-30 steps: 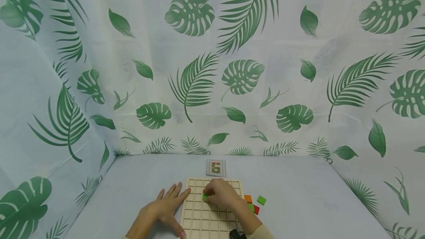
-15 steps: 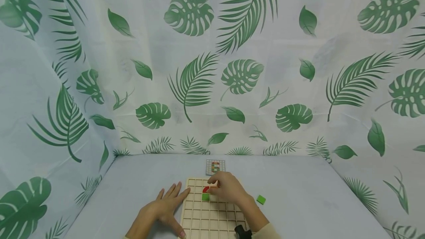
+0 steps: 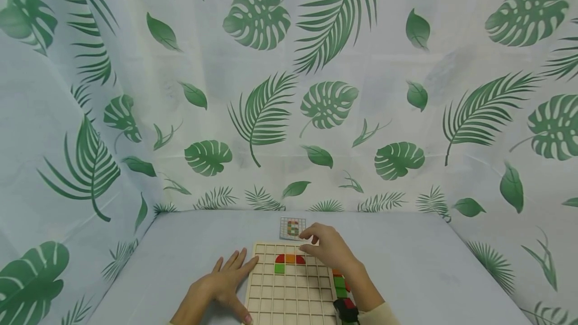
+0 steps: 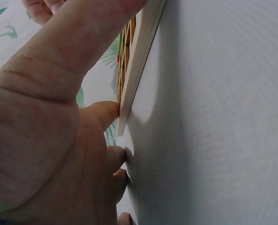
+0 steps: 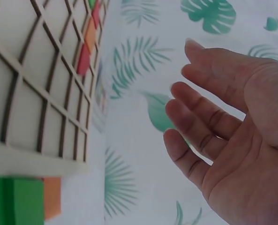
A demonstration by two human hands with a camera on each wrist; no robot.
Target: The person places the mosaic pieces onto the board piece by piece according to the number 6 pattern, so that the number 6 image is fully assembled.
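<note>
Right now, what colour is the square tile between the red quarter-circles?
Orange tile, clearest in the head view.

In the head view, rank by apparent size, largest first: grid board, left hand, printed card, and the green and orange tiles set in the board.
1. Grid board
2. Left hand
3. Printed card
4. Green tile and orange tile: too alike to rank.

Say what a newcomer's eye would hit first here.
Probably the leaf-print backdrop, filling most of the head view. Next, the pale grid board at bottom centre, with its red-orange-red tile row and a green tile just below the row's left end. Of the hands, the left hand touches the board's left edge; the right hand, empty, hovers near its far right corner.
</note>
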